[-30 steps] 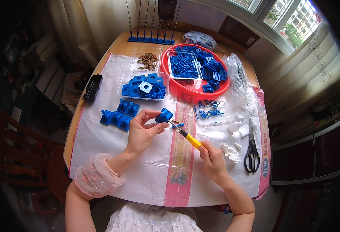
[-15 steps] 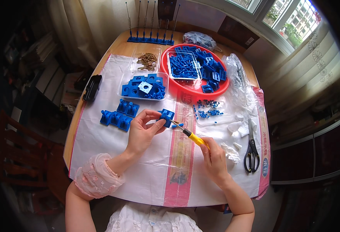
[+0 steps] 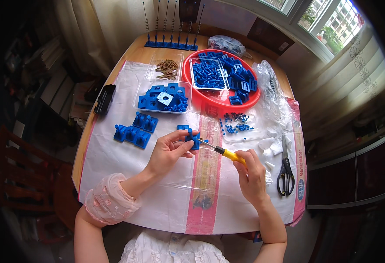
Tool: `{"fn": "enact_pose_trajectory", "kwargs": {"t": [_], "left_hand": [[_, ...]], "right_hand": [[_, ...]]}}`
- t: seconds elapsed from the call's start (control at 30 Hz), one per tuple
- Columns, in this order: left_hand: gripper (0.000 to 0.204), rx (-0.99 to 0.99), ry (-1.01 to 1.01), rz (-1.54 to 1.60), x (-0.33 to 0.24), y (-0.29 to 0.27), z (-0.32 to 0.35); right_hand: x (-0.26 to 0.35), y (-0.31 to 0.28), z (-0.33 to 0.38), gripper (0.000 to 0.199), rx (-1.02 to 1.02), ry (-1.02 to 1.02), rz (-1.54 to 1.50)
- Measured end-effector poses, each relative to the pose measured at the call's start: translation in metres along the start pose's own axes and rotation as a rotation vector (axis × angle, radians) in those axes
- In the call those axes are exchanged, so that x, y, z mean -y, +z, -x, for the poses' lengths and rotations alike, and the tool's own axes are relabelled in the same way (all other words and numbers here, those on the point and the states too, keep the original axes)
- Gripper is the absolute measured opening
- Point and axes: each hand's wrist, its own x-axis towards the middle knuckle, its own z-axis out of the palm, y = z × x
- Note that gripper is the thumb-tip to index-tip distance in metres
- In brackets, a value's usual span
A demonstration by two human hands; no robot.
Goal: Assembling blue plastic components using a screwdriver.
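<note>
My left hand [image 3: 168, 152] pinches a small blue plastic part [image 3: 193, 140] just above the white sheet covering the table. My right hand [image 3: 250, 175] grips a screwdriver with a yellow handle [image 3: 229, 154]; its metal tip points left and touches the blue part. Three finished blue assemblies [image 3: 135, 130] lie to the left of my left hand. A clear tray of blue parts [image 3: 162, 97] sits behind them.
A round red basin [image 3: 250, 98] at the back holds blue parts and a clear box. A clear box of brass screws [image 3: 166, 68], loose blue bits [image 3: 236, 122], black scissors [image 3: 285, 175], a black object [image 3: 104, 99] and a blue spring rack [image 3: 170, 44] are around.
The screwdriver has shifted slightly right and lower while its tip stays on the blue part. My left hand keeps the part in nearly the same spot.
</note>
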Motion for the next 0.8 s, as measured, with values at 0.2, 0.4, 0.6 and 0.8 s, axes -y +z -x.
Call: {"fn": "enact_pose_trajectory", "kwargs": {"t": [0.2, 0.4, 0.6, 0.8], "left_hand": [[0.026, 0.067, 0.007, 0.092, 0.011, -0.008, -0.003], [0.021, 0.068, 0.053, 0.001, 0.008, -0.004, -0.001], [0.022, 0.093, 0.023, -0.105, -0.001, -0.004, 0.0], [0.024, 0.074, 0.06, -0.15, -0.002, -0.002, 0.002]], "right_hand": [[-0.001, -0.004, -0.002, 0.025, 0.035, -0.082, 0.082], [-0.001, -0.008, -0.001, 0.028, 0.083, -0.137, 0.094], [0.005, -0.013, 0.0, 0.029, 0.138, -0.166, 0.136], [0.001, -0.014, 0.001, 0.024, 0.17, -0.171, 0.091]]}}
